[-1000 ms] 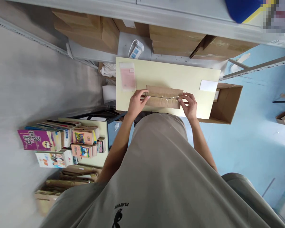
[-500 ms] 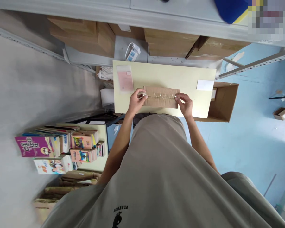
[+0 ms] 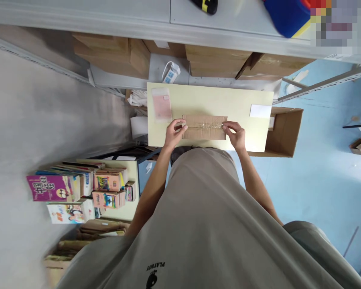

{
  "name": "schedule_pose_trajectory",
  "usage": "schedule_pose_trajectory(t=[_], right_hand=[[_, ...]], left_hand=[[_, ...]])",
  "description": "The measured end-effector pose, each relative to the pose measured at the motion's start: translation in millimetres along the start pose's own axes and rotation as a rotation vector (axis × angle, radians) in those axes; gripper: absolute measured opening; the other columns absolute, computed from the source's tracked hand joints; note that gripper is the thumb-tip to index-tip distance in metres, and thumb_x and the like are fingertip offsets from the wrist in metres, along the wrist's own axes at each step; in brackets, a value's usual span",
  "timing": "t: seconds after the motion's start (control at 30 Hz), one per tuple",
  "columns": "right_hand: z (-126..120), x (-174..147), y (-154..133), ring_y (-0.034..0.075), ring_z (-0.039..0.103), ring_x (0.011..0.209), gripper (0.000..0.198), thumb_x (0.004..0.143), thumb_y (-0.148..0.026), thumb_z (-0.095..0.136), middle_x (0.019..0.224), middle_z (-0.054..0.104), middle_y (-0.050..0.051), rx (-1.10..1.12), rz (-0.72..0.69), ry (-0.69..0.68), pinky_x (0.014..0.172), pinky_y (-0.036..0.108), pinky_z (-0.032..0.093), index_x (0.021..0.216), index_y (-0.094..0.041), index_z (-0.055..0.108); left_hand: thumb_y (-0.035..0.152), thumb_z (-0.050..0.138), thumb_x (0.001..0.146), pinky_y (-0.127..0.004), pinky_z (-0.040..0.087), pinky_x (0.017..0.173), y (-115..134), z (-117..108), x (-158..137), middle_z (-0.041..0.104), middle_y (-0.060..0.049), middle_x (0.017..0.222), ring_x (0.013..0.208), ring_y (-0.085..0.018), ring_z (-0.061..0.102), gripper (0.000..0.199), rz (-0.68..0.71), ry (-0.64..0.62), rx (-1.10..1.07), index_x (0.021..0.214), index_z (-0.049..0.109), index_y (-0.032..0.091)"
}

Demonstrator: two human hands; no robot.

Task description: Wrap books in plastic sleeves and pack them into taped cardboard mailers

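Note:
On the pale yellow tabletop (image 3: 213,98) lies a brown cardboard piece (image 3: 204,134) with a seam running across its middle. A shiny strip of clear tape (image 3: 209,125) stretches along that seam. My left hand (image 3: 173,134) pinches the tape's left end, thumb and forefinger together at the cardboard's left edge. At the opposite edge, my right hand (image 3: 237,135) pinches the right end in the same way. Whether the tape is stuck down along its whole length I cannot tell.
A pink, clear-covered item (image 3: 161,104) and a white card (image 3: 260,110) lie on the tabletop. Behind are a power strip (image 3: 171,74) and cardboard boxes (image 3: 219,60) under a metal shelf (image 3: 108,20). An open carton (image 3: 284,132) stands right; books (image 3: 51,188) are stacked left.
The view has shifted slightly, so the table appears a little lower. Both hands stay at the ends of the tape, and the strip now looks closer to the cardboard.

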State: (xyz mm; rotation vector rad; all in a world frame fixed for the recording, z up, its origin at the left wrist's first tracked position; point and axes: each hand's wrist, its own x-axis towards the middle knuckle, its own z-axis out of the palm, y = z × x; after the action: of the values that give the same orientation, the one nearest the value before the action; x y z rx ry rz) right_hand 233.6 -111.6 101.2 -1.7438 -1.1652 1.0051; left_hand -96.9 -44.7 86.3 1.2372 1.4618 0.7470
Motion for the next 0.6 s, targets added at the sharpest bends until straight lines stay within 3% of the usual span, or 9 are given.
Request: schedule_pose_trajectory(t=[0.17, 0.37, 0.47, 0.6], right_hand=[[3, -5, -3, 0.031, 0.084, 0.128, 0.050, 0.104, -0.075, 0.080, 0.134, 0.087, 0.016, -0.002, -0.015, 0.027, 0.119, 0.055, 0.071, 0.111, -0.027, 0.090], [4, -14, -19, 0.034, 0.083, 0.127, 0.070, 0.100, -0.093, 0.071, 0.137, 0.086, 0.018, -0.004, -0.022, 0.024, 0.090, 0.048, 0.079, 0.116, -0.027, 0.088], [-5, -9, -38, 0.037, 0.086, 0.118, 0.068, 0.098, -0.095, 0.072, 0.132, 0.086, 0.015, -0.025, -0.093, 0.051, 0.084, 0.055, 0.081, 0.116, -0.031, 0.088], [-35, 24, -90, 0.043, 0.084, 0.129, 0.046, 0.109, -0.079, 0.070, 0.137, 0.086, 0.012, -0.136, -0.303, 0.126, 0.111, 0.068, 0.075, 0.124, -0.039, 0.086]], left_hand=[[0.062, 0.083, 0.098, -0.040, 0.073, 0.102, -5, 0, 0, 0.085, -0.015, 0.135, 0.110, -0.022, 0.085, 0.042, 0.012, -0.002, 0.000, 0.115, 0.072, 0.025], [0.066, 0.081, 0.100, -0.045, 0.073, 0.105, 0, -7, -6, 0.084, -0.017, 0.139, 0.132, -0.029, 0.082, 0.047, 0.102, 0.008, 0.023, 0.121, 0.074, 0.025], [0.066, 0.082, 0.101, -0.053, 0.072, 0.112, 22, -14, 0, 0.081, -0.018, 0.146, 0.143, -0.033, 0.078, 0.050, 0.192, 0.065, 0.074, 0.130, 0.076, 0.027], [0.057, 0.079, 0.108, -0.060, 0.068, 0.122, 84, -17, 28, 0.081, -0.016, 0.148, 0.145, -0.033, 0.078, 0.039, 0.411, 0.069, 0.055, 0.136, 0.076, 0.030]])
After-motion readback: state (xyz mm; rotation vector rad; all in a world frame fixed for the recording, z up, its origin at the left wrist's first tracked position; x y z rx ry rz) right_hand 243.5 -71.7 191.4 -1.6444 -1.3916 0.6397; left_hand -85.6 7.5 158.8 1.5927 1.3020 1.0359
